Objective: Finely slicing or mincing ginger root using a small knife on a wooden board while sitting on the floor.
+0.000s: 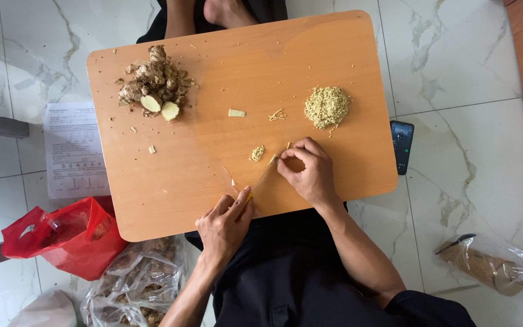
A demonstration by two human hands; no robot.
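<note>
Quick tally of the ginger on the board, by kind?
Whole ginger root heap: 1
Large minced pile: 1
Small minced pile: 1
Loose cut slice: 1
Piece pinned by the right hand: 1
Total: 5

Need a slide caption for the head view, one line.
Left hand holds a knife while right hand pins ginger beside a chopped pile.

Ginger chopping on wooden table (213,181)

L hand (225,227) grips knife (260,181); R hand (307,169) pins ginger bit (273,158). Minced pile (327,107) near R, whole ginger roots (152,85) far L corner.
</note>
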